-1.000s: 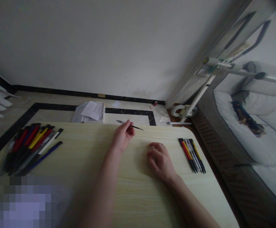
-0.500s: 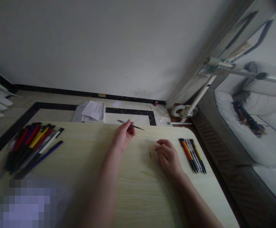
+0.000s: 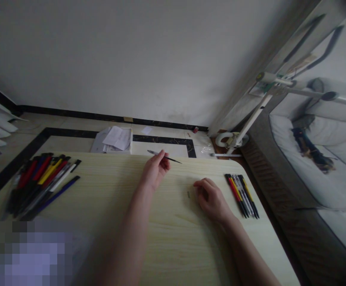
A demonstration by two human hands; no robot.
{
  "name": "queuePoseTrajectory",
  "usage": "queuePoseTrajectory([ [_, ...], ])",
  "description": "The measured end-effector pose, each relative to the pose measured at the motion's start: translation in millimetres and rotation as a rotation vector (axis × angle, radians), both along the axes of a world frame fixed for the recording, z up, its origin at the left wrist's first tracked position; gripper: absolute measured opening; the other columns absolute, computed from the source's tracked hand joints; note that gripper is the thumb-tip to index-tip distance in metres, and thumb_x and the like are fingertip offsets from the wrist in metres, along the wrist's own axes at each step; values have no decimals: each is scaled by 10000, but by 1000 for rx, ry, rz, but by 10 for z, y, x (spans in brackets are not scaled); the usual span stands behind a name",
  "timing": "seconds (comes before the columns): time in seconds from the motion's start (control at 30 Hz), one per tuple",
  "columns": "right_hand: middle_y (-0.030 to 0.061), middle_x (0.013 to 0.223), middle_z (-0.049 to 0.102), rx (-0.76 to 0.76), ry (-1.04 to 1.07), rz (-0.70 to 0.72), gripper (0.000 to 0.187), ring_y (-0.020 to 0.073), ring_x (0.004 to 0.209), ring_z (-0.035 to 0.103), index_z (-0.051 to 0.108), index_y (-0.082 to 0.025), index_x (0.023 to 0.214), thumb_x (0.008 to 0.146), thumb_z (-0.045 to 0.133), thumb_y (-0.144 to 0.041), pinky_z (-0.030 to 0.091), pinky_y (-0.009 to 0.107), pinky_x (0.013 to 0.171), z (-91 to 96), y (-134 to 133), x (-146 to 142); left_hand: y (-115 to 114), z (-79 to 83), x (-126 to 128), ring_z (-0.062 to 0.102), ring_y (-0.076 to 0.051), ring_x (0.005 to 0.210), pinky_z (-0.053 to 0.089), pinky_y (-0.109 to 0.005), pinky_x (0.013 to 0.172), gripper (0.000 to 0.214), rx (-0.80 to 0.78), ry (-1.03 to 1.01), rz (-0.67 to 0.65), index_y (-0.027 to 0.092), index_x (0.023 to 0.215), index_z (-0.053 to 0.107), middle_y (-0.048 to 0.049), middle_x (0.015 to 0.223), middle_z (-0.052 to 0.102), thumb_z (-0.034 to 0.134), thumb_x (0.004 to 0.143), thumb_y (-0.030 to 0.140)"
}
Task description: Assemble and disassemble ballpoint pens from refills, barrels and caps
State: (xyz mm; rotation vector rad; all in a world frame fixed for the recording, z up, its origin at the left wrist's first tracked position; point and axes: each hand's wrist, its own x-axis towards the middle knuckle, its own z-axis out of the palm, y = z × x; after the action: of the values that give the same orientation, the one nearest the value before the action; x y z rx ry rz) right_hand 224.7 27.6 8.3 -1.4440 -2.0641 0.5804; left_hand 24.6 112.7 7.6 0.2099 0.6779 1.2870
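Near the far edge of the wooden table (image 3: 173, 246), my left hand (image 3: 156, 169) pinches a slim pen (image 3: 174, 160). Its grey end points left, and its thin dark end points right, slightly downward; the middle is hidden by my fingers. My right hand (image 3: 211, 198) rests at the table's right half with its fingers curled together, and whatever they may hold is hidden. Just left of those fingers lies a tiny dark piece (image 3: 188, 194), perhaps a spring, too small to name surely. To the right of this hand several pens (image 3: 242, 196) lie side by side in a row.
A heap of pens (image 3: 44, 178) in red, yellow, blue, black and white covers the table's left side. A blurred pale patch (image 3: 32, 254) fills the near left corner. Beyond the table, a box of papers (image 3: 117, 139) sits on the floor. A sofa (image 3: 310, 167) and a white metal frame (image 3: 254, 117) stand right.
The fingers of my right hand have curled in closer together, and the tiny dark piece beside them shows more clearly. My left hand keeps the pen in almost the same place.
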Motion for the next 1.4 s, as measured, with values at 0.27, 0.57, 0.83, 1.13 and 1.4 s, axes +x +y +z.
queuePoseTrajectory([
  [0.27, 37, 757, 518, -1, -17, 18, 351, 178, 734, 482, 533, -187, 912, 624, 427, -17, 398, 309, 684, 9, -4, -20, -3, 5, 0, 492, -56, 506, 375, -189, 473, 176, -4, -11, 9, 109, 726, 576, -1, 608, 557, 680, 660, 235],
  [0.57, 37, 765, 513, -10, -14, 35, 313, 182, 756, 483, 527, -189, 899, 649, 434, -26, 392, 317, 705, 25, -15, -48, 2, 7, 3, 498, -57, 501, 377, -191, 469, 183, -5, -7, 2, 110, 718, 576, 2, 597, 553, 683, 655, 244],
  [0.83, 37, 761, 518, -3, -15, 44, 287, 182, 752, 483, 520, -189, 867, 642, 435, -32, 389, 317, 699, 34, -22, -81, 5, -10, -2, 504, -63, 505, 389, -195, 471, 189, -7, 1, 7, 111, 728, 578, -2, 599, 556, 685, 654, 246],
  [1.13, 36, 755, 524, 3, -24, 50, 281, 182, 743, 483, 523, -190, 873, 647, 443, -45, 388, 316, 692, 29, -31, -88, 8, -27, -3, 504, -63, 506, 391, -196, 468, 184, 12, 10, 1, 108, 731, 577, -5, 604, 558, 673, 669, 253],
  [1.4, 40, 763, 532, 3, -32, 66, 260, 188, 753, 481, 527, -194, 870, 663, 455, -53, 384, 321, 692, 33, -42, -120, 4, -7, 0, 501, -60, 498, 390, -191, 465, 182, -1, -8, 4, 110, 716, 576, -1, 596, 558, 683, 656, 245],
])
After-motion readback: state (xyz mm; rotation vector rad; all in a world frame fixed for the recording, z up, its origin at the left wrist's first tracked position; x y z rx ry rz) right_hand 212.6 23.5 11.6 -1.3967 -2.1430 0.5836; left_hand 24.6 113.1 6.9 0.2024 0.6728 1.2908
